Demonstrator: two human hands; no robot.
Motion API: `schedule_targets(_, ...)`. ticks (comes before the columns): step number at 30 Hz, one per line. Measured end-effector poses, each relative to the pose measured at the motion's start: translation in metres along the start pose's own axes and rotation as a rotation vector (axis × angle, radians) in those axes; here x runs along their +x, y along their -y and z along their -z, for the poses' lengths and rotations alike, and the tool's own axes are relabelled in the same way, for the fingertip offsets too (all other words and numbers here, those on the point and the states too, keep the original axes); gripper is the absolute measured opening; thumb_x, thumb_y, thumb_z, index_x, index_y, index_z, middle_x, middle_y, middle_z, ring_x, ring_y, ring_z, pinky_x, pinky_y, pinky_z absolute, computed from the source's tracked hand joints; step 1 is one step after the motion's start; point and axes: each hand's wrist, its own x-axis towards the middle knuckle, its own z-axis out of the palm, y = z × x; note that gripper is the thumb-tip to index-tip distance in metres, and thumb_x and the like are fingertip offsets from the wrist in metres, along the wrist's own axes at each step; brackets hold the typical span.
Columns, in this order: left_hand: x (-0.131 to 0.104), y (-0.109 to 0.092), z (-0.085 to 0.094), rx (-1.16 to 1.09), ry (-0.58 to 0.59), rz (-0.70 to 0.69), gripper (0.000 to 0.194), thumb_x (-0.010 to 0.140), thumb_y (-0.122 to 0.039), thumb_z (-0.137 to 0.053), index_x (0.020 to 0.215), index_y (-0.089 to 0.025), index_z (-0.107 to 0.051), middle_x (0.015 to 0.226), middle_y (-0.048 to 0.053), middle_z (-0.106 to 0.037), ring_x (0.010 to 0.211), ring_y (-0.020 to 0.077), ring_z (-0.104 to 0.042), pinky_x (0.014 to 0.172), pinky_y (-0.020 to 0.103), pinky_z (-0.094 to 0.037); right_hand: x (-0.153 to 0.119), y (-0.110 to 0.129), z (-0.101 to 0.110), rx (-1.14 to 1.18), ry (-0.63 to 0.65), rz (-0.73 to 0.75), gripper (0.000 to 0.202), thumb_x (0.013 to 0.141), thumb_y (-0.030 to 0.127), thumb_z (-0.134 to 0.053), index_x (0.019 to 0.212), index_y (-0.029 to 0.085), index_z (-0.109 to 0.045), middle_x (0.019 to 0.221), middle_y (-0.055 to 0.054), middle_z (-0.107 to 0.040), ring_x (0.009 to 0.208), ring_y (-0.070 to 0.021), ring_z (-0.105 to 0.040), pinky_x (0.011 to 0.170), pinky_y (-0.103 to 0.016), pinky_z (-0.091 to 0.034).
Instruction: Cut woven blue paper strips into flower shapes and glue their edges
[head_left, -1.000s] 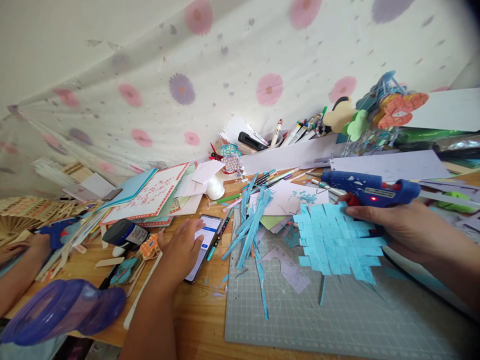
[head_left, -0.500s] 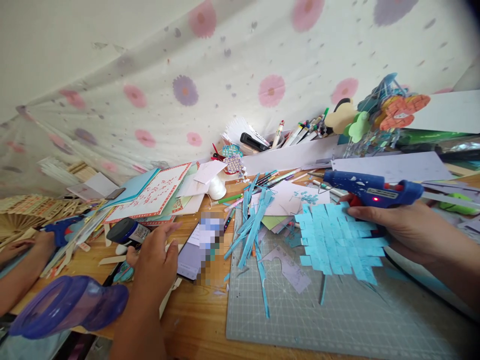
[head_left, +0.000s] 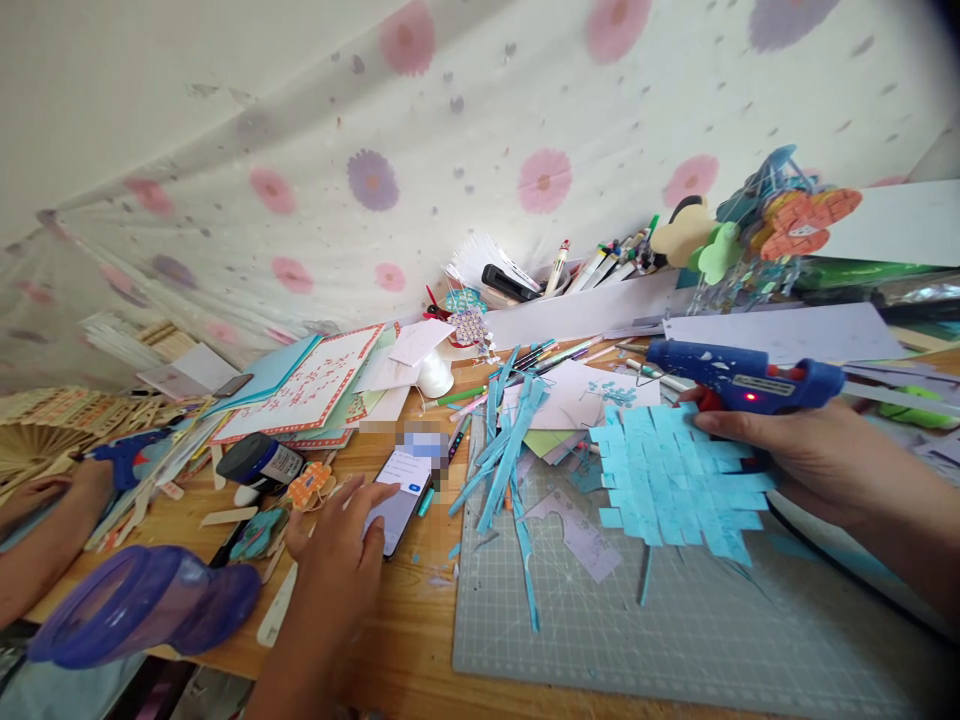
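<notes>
My left hand [head_left: 337, 550] is over the lower left side of a lit phone [head_left: 405, 485] on the wooden table, fingers apart and holding nothing, one fingertip at the screen. My right hand [head_left: 810, 460] grips a woven light-blue paper piece [head_left: 675, 480] between thumb and fingers, above the cutting mat. Right behind that piece is a blue glue gun [head_left: 742, 378] with a small red light, its nozzle pointing left; the right fingers are at its handle, partly hidden by the paper.
Blue paper strips [head_left: 499, 450] lie across the edge of the grey cutting mat [head_left: 570, 640]. A dark jar [head_left: 259, 462], an orange ornament [head_left: 309, 486] and a purple container [head_left: 142, 605] are at left. Another person's hands [head_left: 82, 490] are beside a second glue gun [head_left: 124, 460] at far left.
My left hand has moved right onto the phone, uncovering the orange ornament and a wooden stick. My right hand, the glue gun and the woven piece have hardly moved.
</notes>
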Motion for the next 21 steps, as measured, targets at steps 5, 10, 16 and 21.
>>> schedule_targets(5,0.000,-0.009,-0.004,0.052,0.040,-0.074,0.043,0.086,-0.014,-0.033,0.116,-0.029,-0.060,0.127,0.010,-0.061,0.128,0.0274,-0.044,0.106,0.063,-0.010,0.000,0.000,-0.001,0.008,0.002,0.018,0.033,0.050,0.026,-0.087,0.074,0.019,-0.065,0.064,0.003,-0.060,0.050,-0.0095,-0.052,0.044,-0.019,-0.042)
schedule_targets(10,0.000,-0.015,-0.008,0.071,0.078,-0.073,0.043,0.083,-0.011,-0.038,0.117,-0.027,-0.059,0.127,0.009,-0.062,0.129,0.0273,-0.043,0.106,0.064,-0.007,0.000,0.000,-0.001,0.024,0.039,-0.002,0.034,0.049,0.027,-0.087,0.073,0.019,-0.065,0.062,0.003,-0.061,0.049,-0.0101,-0.051,0.041,-0.019,-0.039)
schedule_targets(16,-0.003,-0.028,0.001,-0.022,-0.074,-0.081,0.033,0.086,-0.017,-0.038,0.110,-0.025,-0.060,0.121,0.010,-0.065,0.124,0.0285,-0.048,0.106,0.063,-0.009,-0.001,0.003,-0.002,0.043,0.059,-0.017,0.034,0.049,0.027,-0.088,0.074,0.019,-0.065,0.062,0.004,-0.062,0.049,-0.0095,-0.052,0.043,-0.018,-0.041)
schedule_targets(21,-0.004,-0.068,0.014,-0.391,-0.085,-0.261,0.022,0.086,-0.025,-0.045,0.103,-0.025,-0.061,0.112,0.008,-0.067,0.113,0.0266,-0.056,0.104,0.050,-0.029,-0.004,0.002,-0.006,0.057,0.066,-0.053,0.033,0.051,0.026,-0.087,0.075,0.018,-0.066,0.064,0.003,-0.064,0.052,-0.0098,-0.055,0.046,-0.019,-0.043)
